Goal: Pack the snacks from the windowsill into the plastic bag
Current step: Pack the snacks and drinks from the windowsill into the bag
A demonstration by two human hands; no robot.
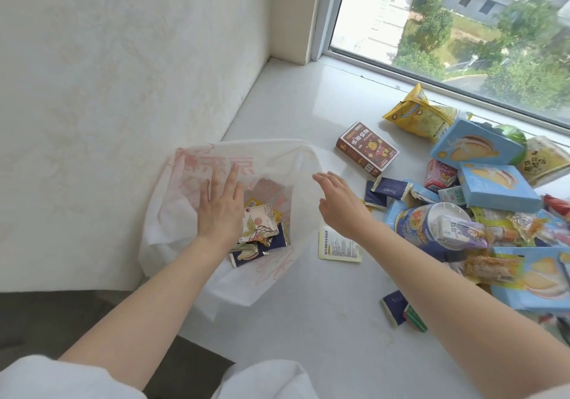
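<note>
The white plastic bag [172, 213] lies open on the windowsill [293, 105], its far side against the wall [123, 74] and its near corner just short of the sill's front edge. The left hand [220, 210] lies flat inside the bag's mouth, fingers straight and spread, holding nothing; just right of its palm lie several small packets [262, 229] already in the bag. Faded red characters show on the bag beyond the fingertips; they are too pale to read surely. The right hand [339, 204] hovers at the bag's right rim, fingers loosely extended, gripping nothing.

Beyond the right hand the sill is bare up to the window frame [431, 83]. Just under the right wrist lies a pale sachet [339, 244] with fine print too small to read. Ahead and right of that hand stands a brown box [367, 150] with Chinese lettering. Right of the hand a navy packet [387, 190] reads "Yuoge" or similar. Farther right the snack pile [493, 213] crowds the sill: light blue boxes [496, 187], a yellow bag [419, 114], a round tub [422, 225]. Near the right forearm, at the sill's front, sits another navy packet [394, 307].
</note>
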